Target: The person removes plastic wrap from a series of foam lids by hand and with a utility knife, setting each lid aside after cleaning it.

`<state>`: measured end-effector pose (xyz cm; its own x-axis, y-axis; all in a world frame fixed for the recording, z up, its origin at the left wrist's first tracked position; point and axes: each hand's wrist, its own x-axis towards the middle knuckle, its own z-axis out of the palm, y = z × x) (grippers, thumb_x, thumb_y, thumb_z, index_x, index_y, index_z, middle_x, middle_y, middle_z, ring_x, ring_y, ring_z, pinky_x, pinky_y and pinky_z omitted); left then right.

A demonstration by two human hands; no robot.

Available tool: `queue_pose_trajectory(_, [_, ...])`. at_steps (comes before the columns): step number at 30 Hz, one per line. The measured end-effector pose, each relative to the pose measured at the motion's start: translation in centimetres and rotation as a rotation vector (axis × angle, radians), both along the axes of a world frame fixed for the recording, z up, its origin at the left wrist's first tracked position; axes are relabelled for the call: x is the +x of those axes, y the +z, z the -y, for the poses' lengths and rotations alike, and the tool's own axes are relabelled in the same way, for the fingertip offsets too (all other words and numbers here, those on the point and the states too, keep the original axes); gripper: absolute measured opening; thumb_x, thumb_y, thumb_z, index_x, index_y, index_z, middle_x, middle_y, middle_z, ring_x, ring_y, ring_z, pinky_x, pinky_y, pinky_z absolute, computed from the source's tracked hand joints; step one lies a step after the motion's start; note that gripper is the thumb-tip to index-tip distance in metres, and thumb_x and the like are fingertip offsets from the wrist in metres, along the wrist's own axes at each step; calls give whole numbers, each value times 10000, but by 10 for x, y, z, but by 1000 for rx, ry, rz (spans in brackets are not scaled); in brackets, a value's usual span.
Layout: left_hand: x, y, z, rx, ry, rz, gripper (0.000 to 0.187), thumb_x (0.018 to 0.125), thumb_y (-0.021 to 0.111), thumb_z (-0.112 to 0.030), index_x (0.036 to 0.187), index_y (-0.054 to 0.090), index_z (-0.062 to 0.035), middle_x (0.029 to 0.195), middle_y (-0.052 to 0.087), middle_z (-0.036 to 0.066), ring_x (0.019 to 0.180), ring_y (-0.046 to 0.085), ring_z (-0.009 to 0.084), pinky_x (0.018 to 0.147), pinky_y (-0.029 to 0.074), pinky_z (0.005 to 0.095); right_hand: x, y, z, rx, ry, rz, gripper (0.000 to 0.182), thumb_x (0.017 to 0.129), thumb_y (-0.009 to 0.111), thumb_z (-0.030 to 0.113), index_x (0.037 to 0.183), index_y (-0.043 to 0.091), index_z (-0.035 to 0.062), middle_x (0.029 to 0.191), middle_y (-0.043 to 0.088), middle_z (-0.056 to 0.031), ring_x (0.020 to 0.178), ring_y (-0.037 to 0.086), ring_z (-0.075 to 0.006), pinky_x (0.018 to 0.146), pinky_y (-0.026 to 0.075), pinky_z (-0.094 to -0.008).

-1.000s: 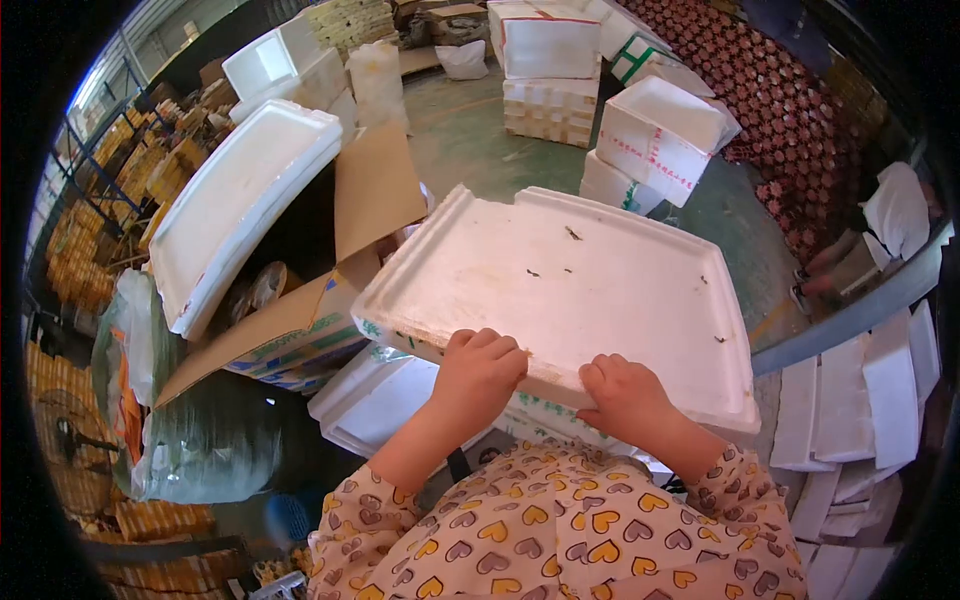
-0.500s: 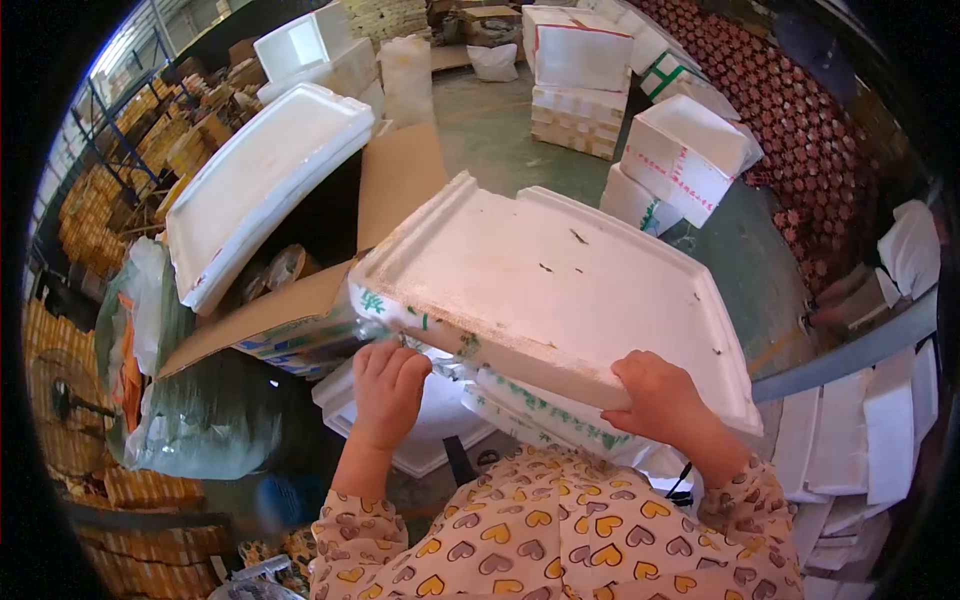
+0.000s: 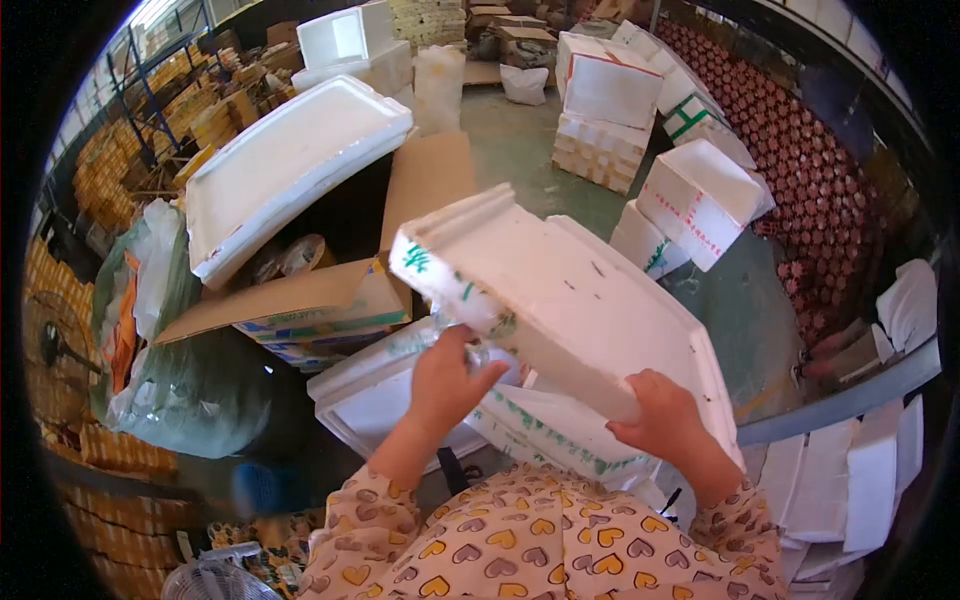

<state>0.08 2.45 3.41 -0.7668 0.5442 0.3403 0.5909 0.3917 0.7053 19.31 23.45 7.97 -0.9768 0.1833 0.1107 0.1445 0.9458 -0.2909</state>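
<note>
A white styrofoam lid [image 3: 590, 290] with green characters along its near side is tilted up in front of me. My right hand [image 3: 665, 420] grips its near edge, thumb on the underside and fingers over the rim. At the lid's left corner, my left hand [image 3: 445, 385] has its fingers closed on a crumpled strip of clear tape [image 3: 443, 318] that hangs from the lid's side. Below the lid stands a white styrofoam box [image 3: 540, 425] with green print, partly hidden by the lid and my hands. Another white foam box [image 3: 360, 385] lies to its left.
An open cardboard box [image 3: 330, 295] holding tape rolls [image 3: 305, 255] stands to the left, a second foam lid [image 3: 300, 165] resting across it. Foam boxes [image 3: 700, 195] are stacked ahead right. White foam pieces [image 3: 830, 480] lean at the right. A green plastic bag [image 3: 190, 410] sits left.
My left hand has moved right and up against the lid's near side, with the clear tape at its fingers. The lid has tilted more steeply, its right end lower. My right hand keeps its grip.
</note>
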Motion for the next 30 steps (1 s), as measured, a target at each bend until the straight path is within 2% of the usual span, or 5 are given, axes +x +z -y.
queue_pose_trajectory(8, [2, 8, -16, 292, 2, 125, 353, 775, 642, -272, 601, 517, 8, 567, 530, 130, 517, 492, 281, 486, 385, 339, -15, -11, 24, -79, -6, -29, 497, 625, 728, 290, 983, 506, 25, 872, 543, -128, 814, 568, -299, 662, 479, -386])
queue_pose_trajectory(17, [-15, 11, 6, -21, -66, -716, 160, 652, 640, -129, 580, 505, -82, 663, 544, 44, 649, 534, 227, 657, 419, 360, -20, 2, 9, 26, 82, -30, 458, 611, 736, 271, 951, 526, 46, 866, 544, -111, 787, 562, -288, 650, 479, -381])
queue_pose_trajectory(22, [-36, 11, 44, -106, 25, -887, 179, 561, 638, -134, 728, 604, -79, 772, 589, 32, 735, 566, 211, 701, 432, 346, -1, 24, -9, 130, 132, -80, 388, 574, 744, 250, 849, 541, 65, 786, 540, -86, 753, 553, -268, 615, 474, -360])
queue_pose_trajectory(24, [-28, 24, 50, 398, 132, -248, 154, 584, 605, -105, 735, 592, -78, 731, 562, 54, 701, 547, 230, 646, 425, 360, 12, 27, -23, 175, 183, -91, 356, 541, 746, 229, 781, 531, 78, 744, 530, -69, 732, 545, -258, 600, 470, -357])
queue_pose_trajectory(30, [-103, -5, 155, -86, 304, -716, 95, 686, 542, -75, 640, 467, -39, 631, 450, 124, 609, 460, 319, 565, 365, 414, 61, 18, -103, 225, 173, -174, 373, 502, 754, 145, 791, 525, 89, 819, 553, -107, 793, 538, -305, 690, 460, -385])
